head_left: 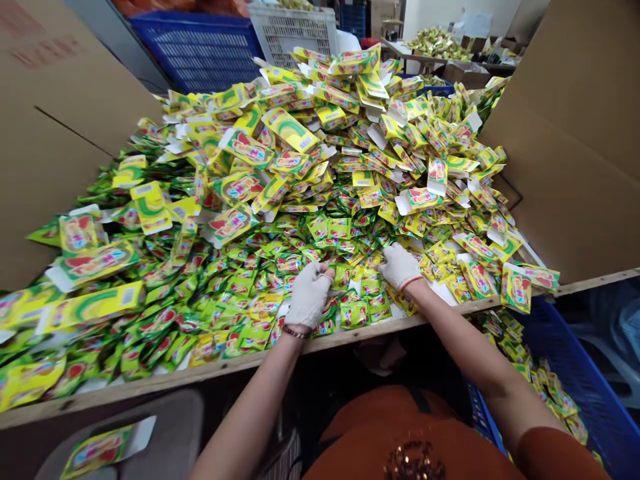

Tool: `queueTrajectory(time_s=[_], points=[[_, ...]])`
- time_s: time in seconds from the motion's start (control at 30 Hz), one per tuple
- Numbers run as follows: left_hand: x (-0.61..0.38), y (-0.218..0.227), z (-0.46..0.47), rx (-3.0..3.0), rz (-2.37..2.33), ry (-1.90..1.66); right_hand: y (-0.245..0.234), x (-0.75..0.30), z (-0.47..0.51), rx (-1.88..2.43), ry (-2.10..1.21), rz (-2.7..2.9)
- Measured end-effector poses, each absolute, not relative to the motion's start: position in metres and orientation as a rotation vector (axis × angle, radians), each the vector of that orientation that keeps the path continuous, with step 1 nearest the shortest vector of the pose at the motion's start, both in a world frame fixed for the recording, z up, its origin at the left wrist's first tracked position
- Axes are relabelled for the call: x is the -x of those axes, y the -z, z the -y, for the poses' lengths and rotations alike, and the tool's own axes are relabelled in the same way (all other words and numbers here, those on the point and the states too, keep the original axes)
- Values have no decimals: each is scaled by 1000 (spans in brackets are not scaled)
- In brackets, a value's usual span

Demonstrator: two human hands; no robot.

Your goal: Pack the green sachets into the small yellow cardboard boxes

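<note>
My left hand (309, 293), in a white knit glove with the thumb tip bare, is closed low over the front of the heap. A green candy packet (342, 276) lies right beside its thumb. To the right, my gloved right hand (400, 265) is also closed, its curled fingers down among small green and yellow packets (371, 283). Whatever either hand grips is hidden by the fingers. Between the hands and the wooden front edge (365, 335) lie several green packets (354, 315) with a red fruit print. Behind them rises a big pile of yellow-green printed boxes (290, 130), many with white flaps open.
Cardboard walls stand at left (60, 133) and right (575, 147). A blue crate (575, 360) with packets sits below the table at right. One box (103, 450) lies on a grey stool (175, 427). Blue (200, 50) and white (295, 30) crates stand behind.
</note>
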State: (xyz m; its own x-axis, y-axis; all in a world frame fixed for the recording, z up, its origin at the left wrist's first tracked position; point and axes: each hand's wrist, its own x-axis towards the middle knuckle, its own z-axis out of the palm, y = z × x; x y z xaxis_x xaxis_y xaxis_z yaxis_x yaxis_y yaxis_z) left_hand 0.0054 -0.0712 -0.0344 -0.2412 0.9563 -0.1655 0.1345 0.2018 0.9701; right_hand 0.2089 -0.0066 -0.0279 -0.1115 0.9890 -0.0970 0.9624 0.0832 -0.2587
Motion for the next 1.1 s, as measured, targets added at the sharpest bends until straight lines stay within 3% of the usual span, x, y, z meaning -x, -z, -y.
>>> queueTrajectory(time_s=[0.1,0.3,0.43,0.83,1.1], points=[[-12,39,68,-849,-1425,-1247,32,-220,14,1831,-504,2100],[-39,37,67,-639,-1214,-1342,29,-233,42,1476,-1139,1443],[-62,37,70,-567,-1099,-1335,26,-226,55,1311,-1329,1174],[-73,31,74,-512,-987,-1339,30,-219,62,1262,-1351,1144],[-79,36,73,-843,-1138,-1337,29,-220,62,1306,-1022,1418]])
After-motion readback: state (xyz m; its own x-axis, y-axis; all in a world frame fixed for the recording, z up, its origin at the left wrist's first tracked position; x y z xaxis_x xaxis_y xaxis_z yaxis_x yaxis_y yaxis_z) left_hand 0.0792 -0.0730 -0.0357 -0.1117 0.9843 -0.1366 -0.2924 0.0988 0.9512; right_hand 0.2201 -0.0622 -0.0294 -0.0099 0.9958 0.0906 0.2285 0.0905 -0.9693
